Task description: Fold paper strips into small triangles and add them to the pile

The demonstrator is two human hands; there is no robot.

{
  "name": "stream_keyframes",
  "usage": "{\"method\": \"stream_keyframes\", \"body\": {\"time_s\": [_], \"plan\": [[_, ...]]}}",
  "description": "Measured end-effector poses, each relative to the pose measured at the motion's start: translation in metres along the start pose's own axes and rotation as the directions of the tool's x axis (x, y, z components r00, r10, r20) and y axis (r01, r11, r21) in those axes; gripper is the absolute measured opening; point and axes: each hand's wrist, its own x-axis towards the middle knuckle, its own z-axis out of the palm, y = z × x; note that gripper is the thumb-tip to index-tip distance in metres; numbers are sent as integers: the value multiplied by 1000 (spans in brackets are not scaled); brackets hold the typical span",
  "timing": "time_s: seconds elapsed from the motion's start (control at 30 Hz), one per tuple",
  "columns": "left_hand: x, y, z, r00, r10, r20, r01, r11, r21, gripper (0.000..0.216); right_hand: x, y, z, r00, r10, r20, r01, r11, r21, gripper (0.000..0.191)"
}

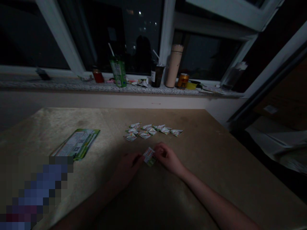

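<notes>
A small printed paper piece (149, 157) sits between both hands over the brown table (216, 153). My left hand (127, 167) pinches its left edge with closed fingers. Fingers curled, my right hand (167, 156) grips its right edge. Just beyond the hands lies a cluster of several small folded paper triangles (151, 130). A stack of green printed leaflets (78, 143) rests on the table to the left.
A stone windowsill (72, 84) behind the table carries a green cup with a straw (118, 72), a dark cup (157, 75), a tall beige flask (174, 65), a red jar (98, 76) and an orange can (183, 80). The room is dim.
</notes>
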Motion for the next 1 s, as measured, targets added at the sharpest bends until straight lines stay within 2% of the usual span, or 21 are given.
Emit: {"method": "stream_keyframes", "body": {"time_s": [0.1,0.2,0.33,0.4,0.53,0.6,0.7,0.8,1.0], "plan": [[1,-5,2,999,13,-45,-10,997,83,29,-2,3,1,998,-53,33,60,965,-256,6],[2,-11,3,998,29,-63,-21,992,127,34,-3,3,2,993,-99,65,117,895,-430,7],[2,-15,3,988,156,5,-154,966,207,22,-3,3,0,965,-217,151,264,782,-564,8],[2,-15,2,982,185,43,-190,952,240,20,-4,1,-3,952,-227,208,307,754,-581,11],[2,-12,1,982,172,73,-186,940,285,19,-5,-2,-11,929,-225,295,357,761,-542,23],[1,-10,-1,978,190,84,-206,932,299,20,-5,-3,-15,927,-231,297,363,758,-543,27],[1,-8,-7,964,247,103,-268,901,343,20,-4,-3,-18,932,-236,277,356,748,-560,22],[0,-6,-15,937,311,160,-349,854,385,20,-3,-3,-18,933,-235,271,352,747,-564,18],[4,-8,-20,884,396,249,-467,771,433,22,-3,-1,-16,930,-241,277,361,735,-574,22]]}}
